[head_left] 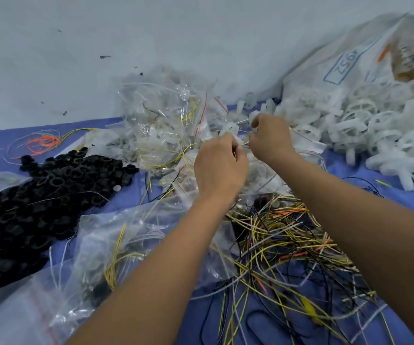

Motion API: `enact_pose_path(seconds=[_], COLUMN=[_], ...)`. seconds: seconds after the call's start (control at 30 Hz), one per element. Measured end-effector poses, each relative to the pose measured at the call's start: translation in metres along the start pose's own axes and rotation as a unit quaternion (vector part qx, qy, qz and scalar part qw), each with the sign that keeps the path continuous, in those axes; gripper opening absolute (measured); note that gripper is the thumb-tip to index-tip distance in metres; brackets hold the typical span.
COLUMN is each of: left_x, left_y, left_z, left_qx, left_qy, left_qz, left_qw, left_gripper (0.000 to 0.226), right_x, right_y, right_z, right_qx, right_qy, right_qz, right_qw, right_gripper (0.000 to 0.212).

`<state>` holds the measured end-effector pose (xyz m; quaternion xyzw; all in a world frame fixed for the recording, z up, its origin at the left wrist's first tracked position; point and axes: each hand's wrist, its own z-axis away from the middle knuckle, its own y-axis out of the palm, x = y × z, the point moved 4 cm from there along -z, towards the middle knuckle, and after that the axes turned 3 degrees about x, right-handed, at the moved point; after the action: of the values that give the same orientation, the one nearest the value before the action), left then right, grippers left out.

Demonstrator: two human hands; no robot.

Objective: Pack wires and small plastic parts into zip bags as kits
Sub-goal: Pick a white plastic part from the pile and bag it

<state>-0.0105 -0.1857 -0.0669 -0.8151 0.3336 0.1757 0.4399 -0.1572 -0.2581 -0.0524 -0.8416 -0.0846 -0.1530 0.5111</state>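
My left hand (219,164) and my right hand (270,136) are side by side at the middle of the table, fingers curled. Between them they pinch a small clear zip bag (229,129) with a white plastic part and a thin yellow wire in it. Behind them rises a heap of filled zip bags (161,120). A pile of white plastic ring parts (365,125) spreads to the right. Loose yellow, black, white and orange wires (283,247) lie tangled under my right forearm. Black plastic rings (39,200) form a pile on the left.
A blue cloth (131,192) covers the table, which ends at a pale wall behind. More clear bags with wires (116,247) lie at the front left. A large white sack marked 4952 (345,63) leans at the back right. Orange wires (43,143) lie far left.
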Motion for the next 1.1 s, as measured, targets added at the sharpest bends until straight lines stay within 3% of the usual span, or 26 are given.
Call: enact_pose_path(seconds=[0.13,0.27,0.37,0.43,0.67,0.8,1.0,1.1], left_x=[0.018,0.040,0.052,0.056,0.045,0.032,0.007,-0.005], left_y=[0.027,0.055,0.081,0.091,0.081,0.066,0.018,-0.017], left_z=[-0.043,-0.081,-0.096,-0.098,-0.087,-0.075,-0.056,-0.032], left_qx=[0.084,0.172,0.276,0.303,0.212,0.166,0.081,0.020], left_qy=[-0.024,-0.020,-0.015,-0.027,0.006,0.046,0.139,0.161], left_qz=[-0.084,-0.135,-0.203,-0.192,-0.129,-0.100,-0.038,0.040], left_qw=[0.993,0.976,0.940,0.933,0.969,0.980,0.986,0.986], left_gripper=[0.020,0.039,0.053,0.056,0.039,0.032,0.025,0.024], right_x=[-0.019,-0.029,-0.029,-0.032,-0.023,-0.006,0.023,0.045], right_y=[0.031,0.058,0.071,0.075,0.063,0.046,0.003,-0.021], right_z=[-0.028,-0.040,-0.036,-0.035,-0.028,-0.023,-0.004,0.025], right_qx=[0.091,0.170,0.168,0.161,0.093,0.047,0.033,0.037], right_qy=[-0.031,-0.056,-0.051,-0.043,-0.066,-0.132,-0.197,-0.182], right_qz=[0.138,0.148,0.105,0.085,0.107,0.098,-0.085,-0.223], right_qw=[0.986,0.973,0.979,0.982,0.988,0.985,0.976,0.957], right_gripper=[0.045,0.057,0.062,0.065,0.084,0.067,0.054,0.048])
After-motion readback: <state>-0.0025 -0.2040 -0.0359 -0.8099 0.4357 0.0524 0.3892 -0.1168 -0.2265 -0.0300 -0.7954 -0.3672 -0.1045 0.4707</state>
